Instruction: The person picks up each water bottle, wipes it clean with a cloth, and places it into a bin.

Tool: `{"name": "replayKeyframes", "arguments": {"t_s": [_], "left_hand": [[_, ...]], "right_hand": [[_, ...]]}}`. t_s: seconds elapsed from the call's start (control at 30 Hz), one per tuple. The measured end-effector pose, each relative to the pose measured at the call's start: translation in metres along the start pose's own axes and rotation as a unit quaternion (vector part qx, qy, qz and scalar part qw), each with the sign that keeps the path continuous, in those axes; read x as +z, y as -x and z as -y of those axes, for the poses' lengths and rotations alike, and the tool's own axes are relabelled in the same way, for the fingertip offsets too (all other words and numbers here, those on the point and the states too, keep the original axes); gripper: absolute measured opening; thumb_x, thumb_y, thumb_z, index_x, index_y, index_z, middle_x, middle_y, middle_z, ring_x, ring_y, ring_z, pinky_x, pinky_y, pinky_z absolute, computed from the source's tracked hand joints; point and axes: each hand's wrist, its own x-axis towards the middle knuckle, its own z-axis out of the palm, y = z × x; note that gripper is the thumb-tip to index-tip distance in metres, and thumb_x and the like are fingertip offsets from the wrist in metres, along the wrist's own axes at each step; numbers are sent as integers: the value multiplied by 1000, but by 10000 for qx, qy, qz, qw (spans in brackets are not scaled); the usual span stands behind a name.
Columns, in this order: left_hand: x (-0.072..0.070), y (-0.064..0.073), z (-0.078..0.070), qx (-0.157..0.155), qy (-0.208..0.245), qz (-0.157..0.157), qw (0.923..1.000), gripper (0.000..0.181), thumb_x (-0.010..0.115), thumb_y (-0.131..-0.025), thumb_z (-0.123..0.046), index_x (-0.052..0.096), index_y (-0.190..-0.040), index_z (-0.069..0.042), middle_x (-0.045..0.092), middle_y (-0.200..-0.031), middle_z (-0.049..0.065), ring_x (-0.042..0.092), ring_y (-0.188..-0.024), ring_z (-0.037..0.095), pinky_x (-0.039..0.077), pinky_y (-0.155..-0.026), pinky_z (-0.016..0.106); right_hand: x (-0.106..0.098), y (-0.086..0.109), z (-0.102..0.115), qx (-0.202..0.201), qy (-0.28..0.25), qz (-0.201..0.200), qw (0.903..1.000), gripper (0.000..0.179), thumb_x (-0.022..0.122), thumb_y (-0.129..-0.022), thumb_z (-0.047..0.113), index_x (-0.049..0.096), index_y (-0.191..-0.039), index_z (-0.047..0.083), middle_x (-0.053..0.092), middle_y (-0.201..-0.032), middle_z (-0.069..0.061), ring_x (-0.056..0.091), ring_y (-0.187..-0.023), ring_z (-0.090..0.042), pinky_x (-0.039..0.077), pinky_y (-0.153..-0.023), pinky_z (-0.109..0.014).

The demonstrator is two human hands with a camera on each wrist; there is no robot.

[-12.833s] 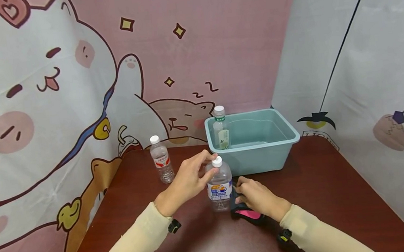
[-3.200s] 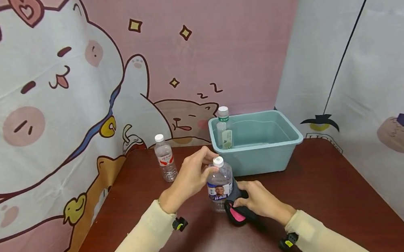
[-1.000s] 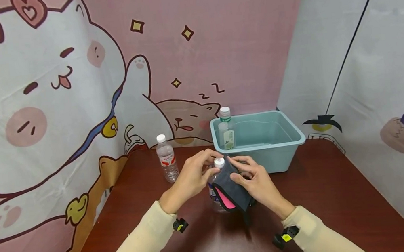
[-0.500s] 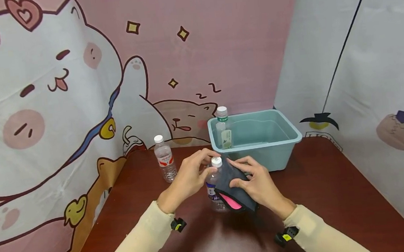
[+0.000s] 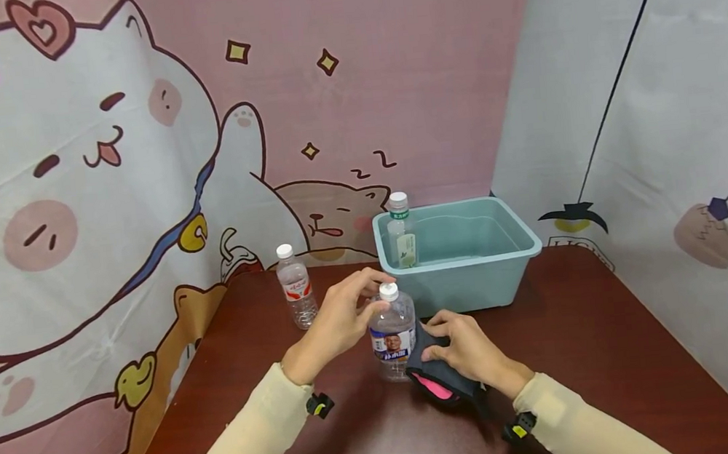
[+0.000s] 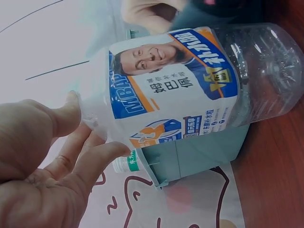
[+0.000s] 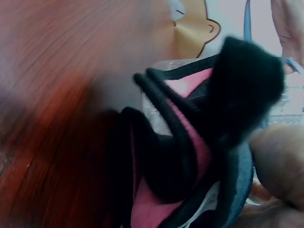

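A clear plastic bottle (image 5: 394, 345) with a white cap and a blue-and-white label stands upright at the middle of the table. My left hand (image 5: 342, 313) holds it at the neck, thumb and fingers about the cap; the left wrist view shows this grip on the bottle (image 6: 175, 80) closely. Against the bottle's right side, my right hand (image 5: 471, 352) grips a dark grey cloth (image 5: 439, 366) with black edging and a pink underside. In the right wrist view the cloth (image 7: 223, 95) is folded and blurred, and hides part of the bottle.
Behind the bottle is a light blue plastic tub (image 5: 468, 286) with a green-labelled bottle (image 5: 402, 234) upright inside at its left end. A red-labelled bottle (image 5: 296, 292) stands at the left on the brown table (image 5: 587, 352). Printed fabric walls (image 5: 429, 82) close off the back and sides.
In the last second my right hand drew the cloth down and rightward from beside the cap, uncovering the label. Compared with the oldest frame, the bottle shows a different label side. My left hand stays at its top.
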Motion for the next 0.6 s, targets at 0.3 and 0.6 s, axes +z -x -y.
{"name": "replayKeyframes", "arguments": {"t_s": [0.3, 0.6], "left_hand": [[2, 2, 0, -7, 36, 20, 10000, 42, 86, -105, -9, 72, -144, -12, 81, -127, 11, 80, -115, 28, 72, -101, 52], [2, 0, 0, 26, -67, -52, 10000, 43, 87, -104, -10, 72, -144, -12, 81, -127, 10, 80, -115, 27, 72, -102, 48]], "right_hand": [[14, 1, -6, -201, 630, 727, 9952, 42, 103, -89, 18, 89, -124, -2, 81, -112, -8, 80, -101, -21, 69, -80, -33], [13, -2, -1, -48, 583, 693, 9959, 39, 104, -88, 17, 90, -121, 0, 87, -117, -18, 85, -111, -34, 73, -90, -49]]}}
